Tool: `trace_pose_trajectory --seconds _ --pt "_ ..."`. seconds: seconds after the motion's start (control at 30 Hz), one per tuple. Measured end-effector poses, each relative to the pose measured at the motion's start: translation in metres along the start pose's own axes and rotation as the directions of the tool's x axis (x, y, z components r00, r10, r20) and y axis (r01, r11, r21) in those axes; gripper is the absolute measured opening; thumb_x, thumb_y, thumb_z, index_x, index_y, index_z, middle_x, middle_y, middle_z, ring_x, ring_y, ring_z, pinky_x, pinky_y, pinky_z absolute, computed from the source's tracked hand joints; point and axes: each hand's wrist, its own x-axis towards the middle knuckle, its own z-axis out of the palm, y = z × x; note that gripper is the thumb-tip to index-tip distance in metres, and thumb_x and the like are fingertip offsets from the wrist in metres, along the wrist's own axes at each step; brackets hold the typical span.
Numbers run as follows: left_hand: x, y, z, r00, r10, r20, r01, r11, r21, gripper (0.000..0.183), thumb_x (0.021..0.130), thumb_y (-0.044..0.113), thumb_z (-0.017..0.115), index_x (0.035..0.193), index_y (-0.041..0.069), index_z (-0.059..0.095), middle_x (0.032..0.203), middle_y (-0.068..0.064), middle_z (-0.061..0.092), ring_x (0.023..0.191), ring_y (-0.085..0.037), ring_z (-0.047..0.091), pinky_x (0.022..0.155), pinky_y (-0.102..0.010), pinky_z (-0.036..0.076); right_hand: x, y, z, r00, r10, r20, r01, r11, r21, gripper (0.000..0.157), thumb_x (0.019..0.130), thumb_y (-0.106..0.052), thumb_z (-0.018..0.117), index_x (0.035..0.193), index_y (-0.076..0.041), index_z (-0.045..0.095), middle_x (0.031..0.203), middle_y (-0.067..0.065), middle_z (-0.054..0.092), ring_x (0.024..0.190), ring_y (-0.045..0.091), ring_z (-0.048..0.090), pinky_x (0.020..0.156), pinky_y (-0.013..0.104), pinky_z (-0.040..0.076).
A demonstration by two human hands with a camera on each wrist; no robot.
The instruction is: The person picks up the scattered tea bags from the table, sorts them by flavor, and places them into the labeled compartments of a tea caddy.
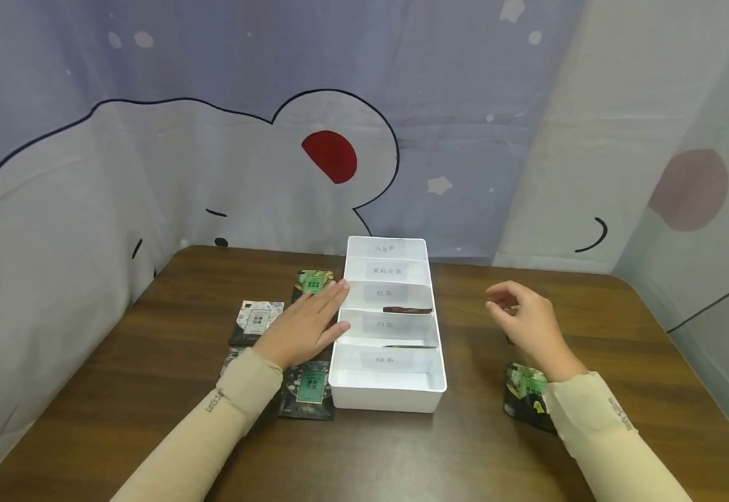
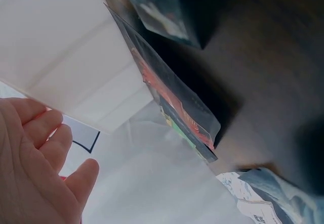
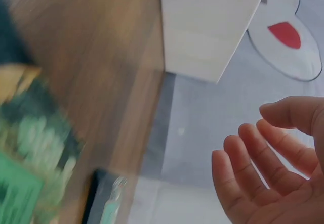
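A white divided box (image 1: 386, 401) stands mid-table, its compartments marked with Chinese tea labels. My left hand (image 1: 307, 324) lies flat with extended fingers, fingertips right at the box's left rim. Over the table to the right of the box is my right hand (image 1: 527, 324), fingers loosely bent and holding nothing. A green-and-black tea packet (image 1: 525, 390) lies below that wrist; another dark packet (image 3: 104, 201) shows in the right wrist view. Inside the box, a brown packet (image 1: 407, 310) stands on edge in the middle compartment, and a thin packet edge (image 1: 409, 346) shows in the one nearer me.
Left of the box lie a green tea packet (image 1: 312, 281), a white-and-black packet (image 1: 257, 321) and a dark packet with a green label (image 1: 307, 394). Another packet (image 1: 230, 358) is partly behind my left sleeve. A patterned curtain (image 1: 245, 167) hangs behind the wooden table (image 1: 119, 362).
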Motion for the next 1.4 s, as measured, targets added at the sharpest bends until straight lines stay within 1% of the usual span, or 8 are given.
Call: trace_pose_trajectory --seconds 0.13,0.3,0.4,0.6,0.8,1.1,1.23,1.4 --pt "0.000 0.001 -0.002 1.000 -0.002 0.002 0.002 1.000 -0.009 0.072 0.107 0.049 0.042 0.162 0.009 0.021 0.168 -0.006 0.022 0.154 -0.025 0.018 0.124 -0.051 0.017 -0.001 0.013 -0.006 0.997 0.070 0.021 -0.069 0.997 -0.020 0.021 0.095 -0.007 0.066 0.115 0.000 0.069 0.103 0.016 0.073 0.094 0.032 0.069 0.079 0.044 0.058" --pt "-0.001 0.002 -0.002 1.000 0.000 0.001 0.000 1.000 -0.019 0.072 0.106 0.049 0.042 0.162 0.008 0.021 0.167 -0.007 0.022 0.154 -0.026 0.018 0.124 -0.050 0.017 -0.002 0.029 -0.014 0.986 0.160 0.042 -0.160 0.987 -0.017 0.027 0.097 -0.010 0.064 0.119 0.005 0.066 0.107 0.023 0.071 0.097 0.040 0.069 0.082 0.053 0.057" --pt "-0.001 0.002 -0.002 1.000 0.002 -0.003 -0.002 1.000 -0.020 0.073 0.106 0.049 0.043 0.162 0.007 0.021 0.167 -0.007 0.022 0.154 -0.027 0.020 0.124 -0.051 0.017 -0.002 0.041 -0.016 0.976 0.207 0.060 -0.206 0.978 -0.026 0.030 0.097 -0.011 0.063 0.121 0.007 0.065 0.110 0.025 0.070 0.100 0.042 0.068 0.083 0.055 0.056" --pt "-0.001 0.002 -0.001 1.000 0.003 0.000 -0.003 1.000 -0.018 0.073 0.106 0.049 0.042 0.162 0.008 0.021 0.167 -0.007 0.022 0.154 -0.028 0.021 0.124 -0.051 0.018 0.000 0.057 -0.022 0.953 0.285 0.102 -0.279 0.957 -0.077 0.037 0.097 -0.017 0.066 0.123 0.010 0.062 0.115 0.030 0.068 0.104 0.046 0.066 0.085 0.059 0.054" --pt "-0.001 0.002 -0.002 1.000 -0.007 0.010 0.008 1.000 -0.017 0.071 0.107 0.050 0.040 0.162 0.009 0.020 0.168 -0.006 0.021 0.154 -0.025 0.018 0.124 -0.049 0.017 0.002 0.065 -0.026 0.912 0.375 0.164 -0.354 0.924 -0.143 0.051 0.098 -0.024 0.066 0.130 0.015 0.055 0.125 0.037 0.060 0.109 0.052 0.059 0.087 0.060 0.052" --pt "-0.001 0.002 -0.003 1.000 -0.012 0.011 0.012 1.000 -0.022 0.071 0.107 0.049 0.040 0.162 0.009 0.021 0.168 -0.006 0.021 0.155 -0.025 0.018 0.124 -0.049 0.017 0.004 0.069 -0.027 0.853 0.463 0.241 -0.403 0.877 -0.262 0.080 0.094 -0.037 0.069 0.137 0.025 0.041 0.136 0.044 0.046 0.119 0.060 0.048 0.096 0.066 0.046" --pt "-0.001 0.002 -0.003 1.000 -0.010 0.011 0.011 1.000 -0.023 0.071 0.107 0.050 0.039 0.162 0.009 0.020 0.168 -0.005 0.021 0.154 -0.025 0.018 0.124 -0.049 0.017 0.005 0.071 -0.027 0.840 0.475 0.260 -0.399 0.868 -0.297 0.084 0.092 -0.038 0.072 0.135 0.027 0.041 0.135 0.047 0.044 0.119 0.063 0.046 0.097 0.067 0.045" --pt "-0.001 0.003 -0.002 1.000 -0.012 0.011 0.012 1.000 -0.021 0.072 0.107 0.050 0.039 0.162 0.010 0.020 0.168 -0.005 0.021 0.154 -0.026 0.020 0.124 -0.049 0.017 0.006 0.073 -0.027 0.836 0.480 0.265 -0.394 0.862 -0.319 0.084 0.088 -0.036 0.075 0.130 0.029 0.043 0.131 0.049 0.045 0.116 0.063 0.047 0.095 0.067 0.046"
